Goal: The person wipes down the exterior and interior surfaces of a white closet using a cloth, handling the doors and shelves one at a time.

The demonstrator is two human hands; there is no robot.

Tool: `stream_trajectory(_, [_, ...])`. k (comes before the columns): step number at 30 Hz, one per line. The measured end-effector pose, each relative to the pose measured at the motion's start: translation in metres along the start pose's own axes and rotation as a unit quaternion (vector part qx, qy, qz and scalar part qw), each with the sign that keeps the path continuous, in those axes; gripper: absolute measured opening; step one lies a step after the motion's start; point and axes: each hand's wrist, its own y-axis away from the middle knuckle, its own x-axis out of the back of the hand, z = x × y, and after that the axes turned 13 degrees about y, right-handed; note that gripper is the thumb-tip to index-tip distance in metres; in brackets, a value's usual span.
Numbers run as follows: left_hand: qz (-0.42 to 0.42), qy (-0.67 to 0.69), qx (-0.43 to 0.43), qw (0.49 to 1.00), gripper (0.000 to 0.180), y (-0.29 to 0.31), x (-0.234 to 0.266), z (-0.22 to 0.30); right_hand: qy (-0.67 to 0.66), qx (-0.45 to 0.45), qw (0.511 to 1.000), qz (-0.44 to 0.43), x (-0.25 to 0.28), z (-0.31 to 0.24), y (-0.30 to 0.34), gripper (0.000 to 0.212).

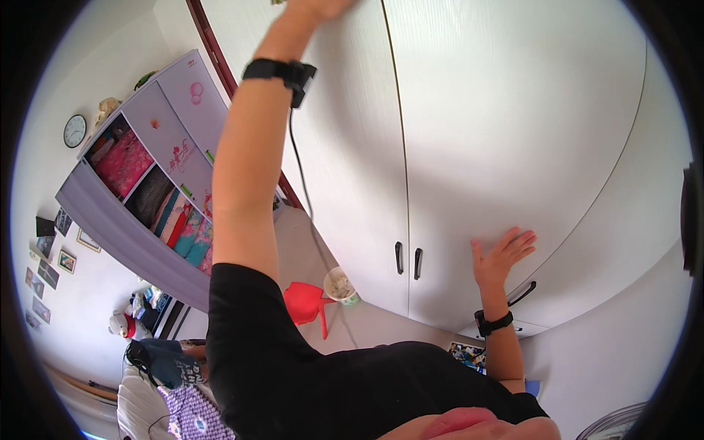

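Observation:
My left arm reaches up along the white wardrobe (469, 125). At the upper edge of the picture, my left hand (323, 6) is mostly cut off and its fingers cannot be seen. Lower down on the right, my right hand (504, 255) has its fingers spread and holds nothing. It is in front of or against the wardrobe's right door; whether it touches is unclear. Two black handles, a left one (399, 258) and a right one (418, 264), flank the door seam. Another black handle (522, 293) sits beside my right wrist.
A lilac cabinet (191, 103) with folded textiles stands at the left. On the floor are a red dustpan (305, 302) and a small bin (339, 284). A black cable (299, 161) hangs from my left wrist strap. A second person's dark clothing (172, 361) shows at lower left.

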Motion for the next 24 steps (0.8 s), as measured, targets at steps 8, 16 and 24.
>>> stream_trajectory(8, [0.093, 0.008, 0.086, 0.992, 0.070, -0.046, 0.022, -0.059, 0.043, 0.005, 0.999, 0.027, -0.014, -0.008, -0.004, 0.117])
stream_trajectory(16, [-0.145, 0.056, -0.024, 0.988, 0.070, 0.104, -0.033, 0.039, 0.041, 0.006, 0.998, 0.055, -0.022, -0.001, -0.003, 0.109])
stream_trajectory(24, [-0.443, 0.136, -0.242, 0.853, 0.063, 0.321, -0.074, 0.006, 0.043, 0.019, 0.996, 0.075, -0.028, 0.001, 0.005, 0.102])
